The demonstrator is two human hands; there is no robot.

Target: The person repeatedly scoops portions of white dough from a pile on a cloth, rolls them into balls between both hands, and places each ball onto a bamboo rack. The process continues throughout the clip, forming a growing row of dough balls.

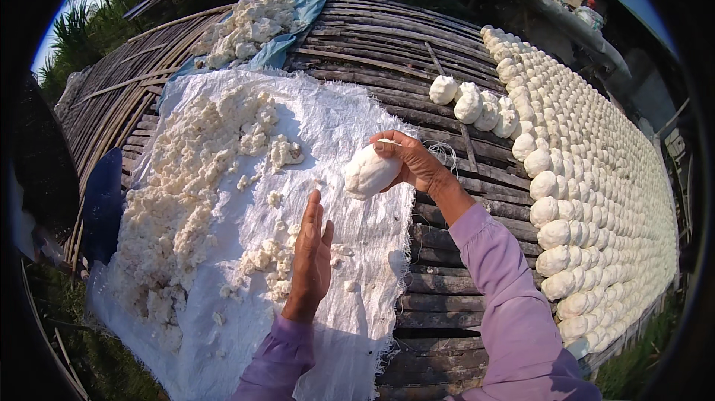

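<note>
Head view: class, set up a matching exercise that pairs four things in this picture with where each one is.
Things:
1. shaped white lump
2. left hand
3. loose white crumbly paste
4. rows of finished white lumps

Places:
A. flat and open over the white woven sheet
B. laid in lines along the right side of the bamboo platform
C. in the grip of the right hand
D. heaped on the left part of the white woven sheet

Pairs: 1-C, 2-A, 3-D, 4-B
</note>
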